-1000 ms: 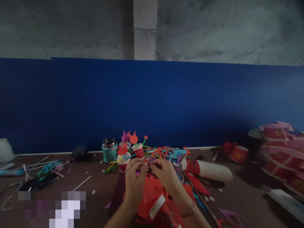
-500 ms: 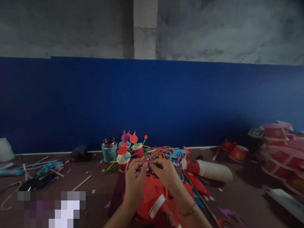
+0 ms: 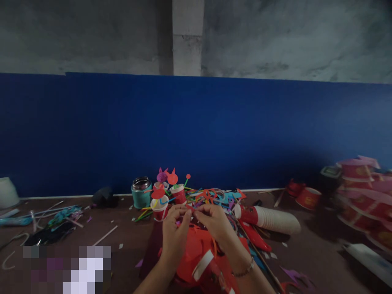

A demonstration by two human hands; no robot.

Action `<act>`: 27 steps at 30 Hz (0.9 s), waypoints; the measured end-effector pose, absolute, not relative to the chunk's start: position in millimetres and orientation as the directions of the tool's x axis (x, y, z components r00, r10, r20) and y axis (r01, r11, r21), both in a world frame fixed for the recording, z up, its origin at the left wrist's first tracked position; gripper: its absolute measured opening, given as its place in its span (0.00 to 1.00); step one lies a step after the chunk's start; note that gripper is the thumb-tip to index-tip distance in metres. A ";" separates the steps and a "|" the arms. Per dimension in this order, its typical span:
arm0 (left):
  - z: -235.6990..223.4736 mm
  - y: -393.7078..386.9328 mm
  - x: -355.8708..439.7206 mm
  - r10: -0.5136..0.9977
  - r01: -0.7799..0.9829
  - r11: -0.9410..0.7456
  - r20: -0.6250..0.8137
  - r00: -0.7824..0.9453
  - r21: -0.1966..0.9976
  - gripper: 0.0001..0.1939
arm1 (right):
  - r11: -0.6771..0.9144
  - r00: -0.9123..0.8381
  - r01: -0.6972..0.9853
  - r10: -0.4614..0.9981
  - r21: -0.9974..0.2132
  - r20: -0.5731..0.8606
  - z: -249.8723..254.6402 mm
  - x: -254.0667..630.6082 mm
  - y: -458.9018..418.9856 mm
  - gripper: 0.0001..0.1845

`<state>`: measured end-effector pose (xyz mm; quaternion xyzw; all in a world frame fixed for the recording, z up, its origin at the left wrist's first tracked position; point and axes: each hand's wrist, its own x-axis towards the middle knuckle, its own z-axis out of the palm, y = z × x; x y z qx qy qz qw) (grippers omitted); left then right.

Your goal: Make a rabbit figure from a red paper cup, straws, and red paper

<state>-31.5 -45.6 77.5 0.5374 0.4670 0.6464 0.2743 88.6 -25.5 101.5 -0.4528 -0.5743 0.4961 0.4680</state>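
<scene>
My left hand (image 3: 175, 226) and my right hand (image 3: 214, 224) meet in the middle, fingertips nearly touching. Both are closed in a pinch on a small red piece (image 3: 192, 209), mostly hidden by the fingers; it looks like paper. Beneath the hands lie red paper sheets (image 3: 193, 245), with a red paper cup (image 3: 211, 271) on its side between my forearms. Just beyond my left hand stand paper cups holding cut-paper figures on sticks, among them a white-rimmed cup (image 3: 159, 208) and a red cup (image 3: 178, 194).
Colourful strips and paper scraps (image 3: 214, 196) are heaped behind the hands. A stack of paper cups (image 3: 272, 219) lies to the right, and a teal jar (image 3: 141, 196) stands left. Red cup-and-paper pieces (image 3: 361, 200) pile up far right. A blue wall panel (image 3: 196, 130) closes the back.
Both hands stay pinched together in nearly the same place, with only a slight shift of the fingers. Everything on the table is as before.
</scene>
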 end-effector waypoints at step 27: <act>75.3 -40.3 -34.5 0.978 -0.336 -0.106 0.037 -0.205 0.936 0.16 | 0.131 -0.134 0.320 0.987 -0.938 0.092 97.0 105.2 -15.9 0.08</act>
